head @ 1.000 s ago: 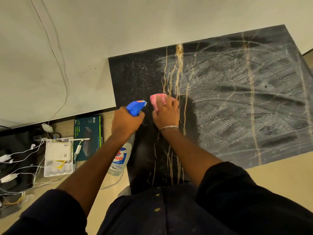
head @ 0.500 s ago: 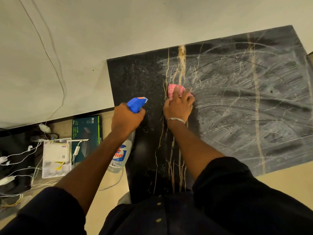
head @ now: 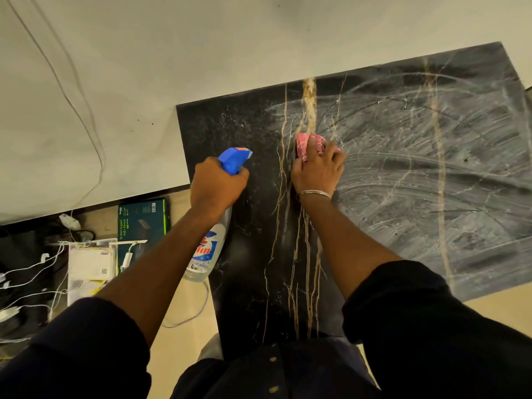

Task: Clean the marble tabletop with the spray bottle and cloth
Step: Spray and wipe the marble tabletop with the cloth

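Left hand: our left hand [head: 217,184] is knuckles-up, its fingers [head: 240,175] curled round the neck of the spray bottle [head: 205,249].
Right hand: our right hand [head: 316,171] lies palm down, fingers bent and clutching the cloth [head: 303,142], which shows just ahead of the fingertips.
Wrist: a thin bangle [head: 315,192] sits behind the right hand.
Arms: both forearms are bare and reach forward, dark sleeves [head: 417,312] bunched near our elbows.
Spacing: the left hand is beside the right fingers, not touching.

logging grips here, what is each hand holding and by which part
Left hand grips the spray bottle at its neck, under the blue trigger head. Right hand holds the pink cloth bunched under its fingers.
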A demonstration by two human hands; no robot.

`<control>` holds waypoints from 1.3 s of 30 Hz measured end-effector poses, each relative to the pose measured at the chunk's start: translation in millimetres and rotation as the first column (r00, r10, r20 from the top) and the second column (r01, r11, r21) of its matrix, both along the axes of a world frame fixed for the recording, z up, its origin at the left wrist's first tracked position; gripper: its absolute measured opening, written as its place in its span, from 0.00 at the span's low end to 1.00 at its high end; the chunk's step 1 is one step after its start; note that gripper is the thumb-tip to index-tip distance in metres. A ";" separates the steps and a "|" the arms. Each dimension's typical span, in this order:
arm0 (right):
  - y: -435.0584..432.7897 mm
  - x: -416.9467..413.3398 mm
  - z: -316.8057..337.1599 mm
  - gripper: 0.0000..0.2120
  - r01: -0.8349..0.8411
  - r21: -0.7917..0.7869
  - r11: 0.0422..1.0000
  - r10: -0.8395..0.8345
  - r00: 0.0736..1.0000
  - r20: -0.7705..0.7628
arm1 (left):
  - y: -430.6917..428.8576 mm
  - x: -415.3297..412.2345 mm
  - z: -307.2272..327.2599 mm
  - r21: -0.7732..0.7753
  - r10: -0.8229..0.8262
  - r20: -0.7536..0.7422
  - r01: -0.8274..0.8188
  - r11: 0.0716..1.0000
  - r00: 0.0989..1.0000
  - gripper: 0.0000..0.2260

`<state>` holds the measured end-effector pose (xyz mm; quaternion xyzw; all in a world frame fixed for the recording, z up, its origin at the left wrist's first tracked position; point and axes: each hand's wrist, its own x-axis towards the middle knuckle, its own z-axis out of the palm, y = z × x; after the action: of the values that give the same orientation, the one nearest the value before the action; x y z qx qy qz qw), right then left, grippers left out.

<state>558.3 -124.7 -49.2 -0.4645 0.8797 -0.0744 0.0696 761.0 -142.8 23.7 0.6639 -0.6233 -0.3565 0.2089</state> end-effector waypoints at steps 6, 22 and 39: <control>-18.2 54.3 1.4 0.28 -0.407 -0.007 0.914 0.407 0.912 0.047 | -15.2 -5.4 -5.1 0.021 0.026 0.057 -0.027 0.999 0.998 0.11; -70.7 58.8 1.6 0.27 -0.224 -0.021 0.974 0.225 0.972 0.061 | -52.3 -2.0 2.1 0.026 0.071 0.098 -0.074 0.997 0.993 0.10; -118.5 25.6 4.4 0.27 -0.167 0.039 0.985 0.167 0.986 -0.017 | -71.7 1.7 6.0 0.065 0.091 0.101 -0.098 0.993 0.991 0.10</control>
<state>583.9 -243.2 -44.7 -0.5360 0.8395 -0.0472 0.0753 762.7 -214.5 29.7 0.7163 -0.5878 -0.3347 0.1716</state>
